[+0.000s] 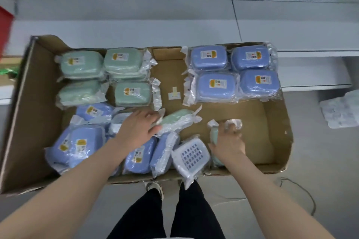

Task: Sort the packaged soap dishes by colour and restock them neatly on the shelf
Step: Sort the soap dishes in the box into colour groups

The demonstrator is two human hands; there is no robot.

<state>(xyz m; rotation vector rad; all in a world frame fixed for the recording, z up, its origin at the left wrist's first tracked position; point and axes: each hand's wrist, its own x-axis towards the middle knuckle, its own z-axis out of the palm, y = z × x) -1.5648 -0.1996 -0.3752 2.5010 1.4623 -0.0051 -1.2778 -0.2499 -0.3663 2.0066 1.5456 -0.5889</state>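
Pinching the end of a tilted green dish point(175, 119) between thumb and fingers, the left hand point(136, 130) reaches across the unsorted blue pile point(85, 145). The right hand point(229, 142) curls round a second green dish point(214, 135), with crinkled wrapper bunched at its fingertips. Both dishes sit near the front of the cardboard box point(272, 132), apart from the green group point(104, 75) at the back left and the blue group point(235, 73) at the back right.

The film wrap looks slick, so a grip on loose wrapper rather than on the dish itself could let a pack slide out mid-lift. The white grid dish point(191, 154) hangs past the box's near edge, just beside the right wrist — a brush from that forearm would likely tip it to the floor. The left forearm could likewise drag blue packs.

Bare cardboard shows between the two sorted groups and at the front right — the easiest lanes. The shelf point(136, 31) runs behind the far wall.
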